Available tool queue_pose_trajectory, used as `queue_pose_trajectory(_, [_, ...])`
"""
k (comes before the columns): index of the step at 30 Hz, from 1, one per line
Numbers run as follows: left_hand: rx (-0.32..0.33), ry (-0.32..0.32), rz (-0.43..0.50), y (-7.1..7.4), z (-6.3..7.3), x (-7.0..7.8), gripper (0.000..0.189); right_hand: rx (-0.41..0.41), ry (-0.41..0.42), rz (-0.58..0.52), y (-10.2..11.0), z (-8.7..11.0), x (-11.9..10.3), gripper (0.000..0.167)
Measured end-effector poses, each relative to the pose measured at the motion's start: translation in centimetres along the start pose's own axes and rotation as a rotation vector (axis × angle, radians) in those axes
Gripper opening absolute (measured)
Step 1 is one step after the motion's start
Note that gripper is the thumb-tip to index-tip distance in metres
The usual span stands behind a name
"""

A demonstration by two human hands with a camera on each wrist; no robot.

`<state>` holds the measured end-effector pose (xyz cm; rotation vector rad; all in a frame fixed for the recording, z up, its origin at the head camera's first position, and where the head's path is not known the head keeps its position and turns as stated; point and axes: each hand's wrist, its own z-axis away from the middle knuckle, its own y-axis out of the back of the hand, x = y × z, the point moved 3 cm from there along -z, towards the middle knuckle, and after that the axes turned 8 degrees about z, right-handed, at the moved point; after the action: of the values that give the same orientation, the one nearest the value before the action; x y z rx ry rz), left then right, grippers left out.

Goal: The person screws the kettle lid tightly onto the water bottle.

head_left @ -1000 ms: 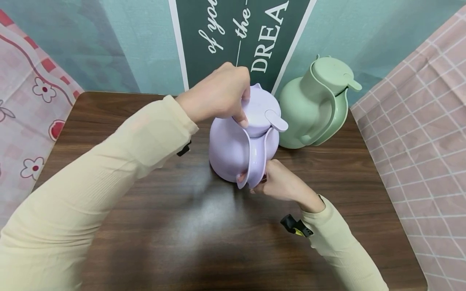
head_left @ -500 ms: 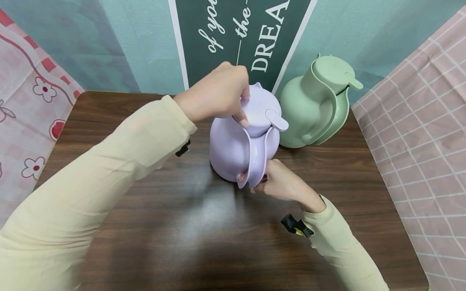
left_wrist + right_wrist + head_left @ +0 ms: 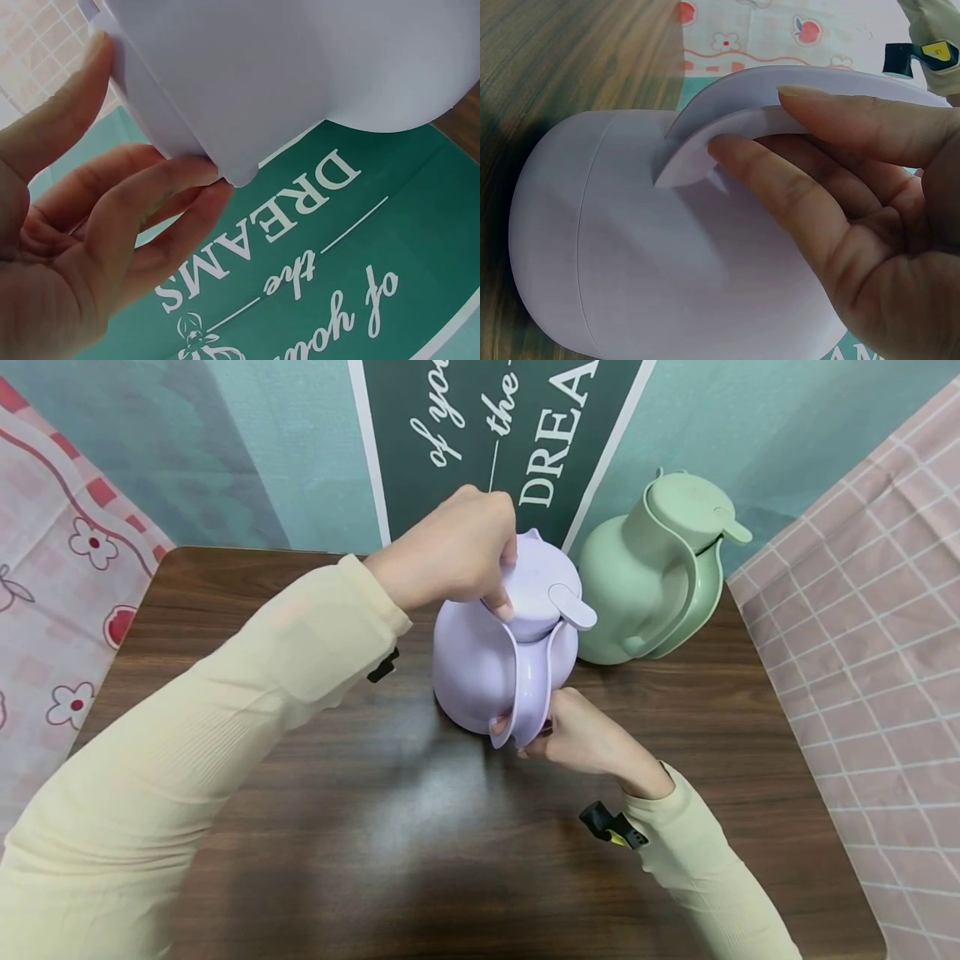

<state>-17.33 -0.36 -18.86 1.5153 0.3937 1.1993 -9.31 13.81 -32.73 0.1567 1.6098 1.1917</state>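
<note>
A lavender thermal jug [image 3: 476,660] stands upright on the brown wooden table [image 3: 360,877], its handle toward the viewer. The left hand [image 3: 461,552] reaches over the top and grips the round lid [image 3: 540,581] at its rim. In the left wrist view its thumb lies at one side of the lid [image 3: 161,112] and the fingers at the spout side. The right hand [image 3: 581,735] holds the lower part of the handle [image 3: 531,689]. Its fingers curl through the handle in the right wrist view, with the jug body [image 3: 652,255] beside them.
A pale green jug [image 3: 615,581] of the same shape stands just behind and to the right. A green lettered poster [image 3: 412,410] hangs on the blue back cloth [image 3: 307,435]. Flowered cloth [image 3: 82,577] borders the left side, pink checked cloth [image 3: 885,610] the right.
Both hands keep their hold on the lavender jug, and the jugs stay in place. Only a very slight shift of the whole head view shows.
</note>
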Motion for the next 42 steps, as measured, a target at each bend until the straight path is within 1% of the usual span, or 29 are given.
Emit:
queue_pose_trajectory(7, [0.002,-0.015,-0.022,-0.04,-0.02,0.01,0.025,0.003,-0.003,-0.001,0.07,0.07,-0.04,0.026])
queue_pose_trajectory(12, [-0.003,-0.015,-0.021,0.03,-0.02,0.06,0.025,0.005,-0.002,-0.006,0.07,0.08,-0.01,0.027])
queue_pose_trajectory(24, [-0.012,0.003,-0.018,0.13,-0.06,-0.06,0.023,-0.007,0.015,-0.023,0.04,0.07,-0.10,0.029])
queue_pose_trajectory(28, [-0.015,0.000,-0.020,0.22,-0.07,-0.18,0.024,-0.008,0.023,-0.034,-0.02,0.07,-0.15,0.030])
queue_pose_trajectory(42, [-0.029,-0.033,-0.031,0.33,-0.16,-0.45,0.034,0.001,0.020,-0.012,-0.08,0.15,-0.13,0.026])
